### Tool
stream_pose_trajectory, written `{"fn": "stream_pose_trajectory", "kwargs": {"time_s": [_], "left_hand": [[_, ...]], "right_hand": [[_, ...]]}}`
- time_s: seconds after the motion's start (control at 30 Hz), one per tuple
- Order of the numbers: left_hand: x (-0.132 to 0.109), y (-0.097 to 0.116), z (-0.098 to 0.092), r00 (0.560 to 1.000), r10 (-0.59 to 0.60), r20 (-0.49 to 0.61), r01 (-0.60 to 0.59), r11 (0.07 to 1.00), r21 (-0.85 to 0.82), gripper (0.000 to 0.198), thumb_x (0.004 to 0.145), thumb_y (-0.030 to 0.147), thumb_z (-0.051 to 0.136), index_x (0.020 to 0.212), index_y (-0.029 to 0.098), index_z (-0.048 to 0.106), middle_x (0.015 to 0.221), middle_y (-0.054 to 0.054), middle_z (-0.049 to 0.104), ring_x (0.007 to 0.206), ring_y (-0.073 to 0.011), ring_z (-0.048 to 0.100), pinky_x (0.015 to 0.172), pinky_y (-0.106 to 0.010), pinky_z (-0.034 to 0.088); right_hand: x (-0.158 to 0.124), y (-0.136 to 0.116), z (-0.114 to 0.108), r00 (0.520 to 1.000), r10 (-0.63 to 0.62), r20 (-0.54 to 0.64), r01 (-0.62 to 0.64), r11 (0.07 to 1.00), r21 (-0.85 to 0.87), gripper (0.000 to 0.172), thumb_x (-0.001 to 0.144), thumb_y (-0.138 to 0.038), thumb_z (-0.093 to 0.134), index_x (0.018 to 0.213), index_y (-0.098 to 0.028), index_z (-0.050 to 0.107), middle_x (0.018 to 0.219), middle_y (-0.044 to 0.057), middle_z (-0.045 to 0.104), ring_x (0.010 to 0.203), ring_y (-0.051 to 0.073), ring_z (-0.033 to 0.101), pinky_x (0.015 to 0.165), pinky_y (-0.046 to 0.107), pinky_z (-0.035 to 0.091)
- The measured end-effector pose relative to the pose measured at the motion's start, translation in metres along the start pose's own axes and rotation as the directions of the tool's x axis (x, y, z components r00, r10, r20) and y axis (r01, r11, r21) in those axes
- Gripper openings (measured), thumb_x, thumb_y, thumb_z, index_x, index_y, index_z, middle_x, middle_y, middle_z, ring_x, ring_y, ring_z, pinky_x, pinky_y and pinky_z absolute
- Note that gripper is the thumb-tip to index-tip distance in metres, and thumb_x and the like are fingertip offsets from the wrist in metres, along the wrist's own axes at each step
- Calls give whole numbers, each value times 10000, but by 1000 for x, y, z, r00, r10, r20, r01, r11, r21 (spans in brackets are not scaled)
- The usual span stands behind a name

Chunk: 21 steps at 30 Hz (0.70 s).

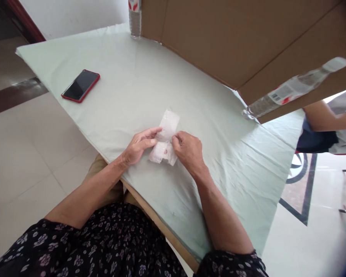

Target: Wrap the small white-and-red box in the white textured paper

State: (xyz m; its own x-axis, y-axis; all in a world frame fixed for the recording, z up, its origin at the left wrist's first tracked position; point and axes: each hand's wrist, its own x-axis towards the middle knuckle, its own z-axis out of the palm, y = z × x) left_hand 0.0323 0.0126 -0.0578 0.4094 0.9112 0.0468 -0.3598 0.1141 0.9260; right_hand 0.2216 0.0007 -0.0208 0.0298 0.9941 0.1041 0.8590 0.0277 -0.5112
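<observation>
A crinkled white tissue (169,122) lies partly unfolded on the pale green tablecloth, with a small reddish-brown spot on its lower part. At its left edge rests my left hand (137,147), fingers stretched out and thumb apart from them, the tips touching the tissue. My right hand (189,151) is closed at the right edge, thumb and forefinger pinching the tissue near its middle fold; the other fingers curl under. Whether anything small lies inside the folds, I cannot tell.
A phone in a red case (81,86) lies at the left on the tablecloth (109,73). A large cardboard panel (219,42) stands at the back, with a plastic bottle (135,23) at its left and another bottle (291,89) against its right end. Beyond is another person's arm (328,117).
</observation>
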Motion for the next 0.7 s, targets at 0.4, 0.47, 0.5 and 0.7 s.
{"fn": "stream_pose_trajectory", "kwargs": {"time_s": [0.4,0.47,0.5,0.7], "left_hand": [[-5,-3,8,876,479,-58,-199,467,862,349,749,394,768,1020,187,697,1022,-79,660,976,-234,636,915,-402,541],[-3,-5,7,891,446,-81,-172,497,851,199,771,334,724,913,197,695,907,-51,675,893,-216,633,865,-381,535],[-1,-6,6,895,431,-113,-150,531,834,120,791,300,686,860,202,686,872,-43,679,870,-208,632,846,-371,531],[5,-5,-9,790,454,-411,11,660,751,102,832,261,610,749,211,641,958,-51,706,1003,-226,641,982,-416,489]], "right_hand": [[7,24,12,951,180,250,-301,366,881,262,751,-487,708,757,-241,617,690,-9,683,653,178,625,668,325,517],[7,23,13,958,183,219,-273,367,889,280,747,-503,715,759,-238,627,683,-7,687,648,177,633,676,327,525],[8,24,13,962,199,190,-254,385,887,277,752,-501,709,757,-236,630,679,-7,685,640,172,629,673,324,524],[14,40,10,943,331,-39,-171,582,795,228,808,-437,607,719,-228,586,663,-12,631,589,135,558,600,287,489]]}}
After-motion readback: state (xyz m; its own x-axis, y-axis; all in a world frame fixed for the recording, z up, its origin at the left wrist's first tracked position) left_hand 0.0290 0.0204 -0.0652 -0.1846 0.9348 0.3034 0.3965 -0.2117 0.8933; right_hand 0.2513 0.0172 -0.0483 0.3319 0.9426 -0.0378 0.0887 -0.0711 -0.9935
